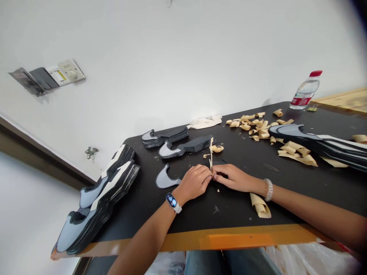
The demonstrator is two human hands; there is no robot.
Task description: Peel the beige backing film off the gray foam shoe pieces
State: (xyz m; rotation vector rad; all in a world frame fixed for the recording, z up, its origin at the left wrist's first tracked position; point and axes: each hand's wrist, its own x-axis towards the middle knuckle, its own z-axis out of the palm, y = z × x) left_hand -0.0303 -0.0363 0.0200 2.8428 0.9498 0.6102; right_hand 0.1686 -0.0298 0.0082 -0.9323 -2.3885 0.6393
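Left hand [193,184]: narrow pinch, fingertips [209,175] on the tan peel strip [211,157]; watch [172,202] on wrist.
Right hand [231,178]: narrow pinch on the same strip, fingers meeting the left fingertips; beaded bracelet [268,190] on wrist.
Strip: stands up between both hands, lower end hidden by fingers.
Under hands: dark cutout [220,162], mostly hidden; cannot tell if the strip is joined to it.
Beside left hand: gray-and-black cutout [168,180], lying flat.
Table: black table [246,202] with orange front edge [237,240].
On table: two small stacks of cutouts [183,147] beyond the hands; tall stacks [97,206] at left end; long stack [318,145] at right.
Scraps: curled tan peels [258,128] scattered right of the hands.
Far end: water bottle [305,91] with red cap, binder clip [312,109] just beside it.
Wall: switch panel [67,70].
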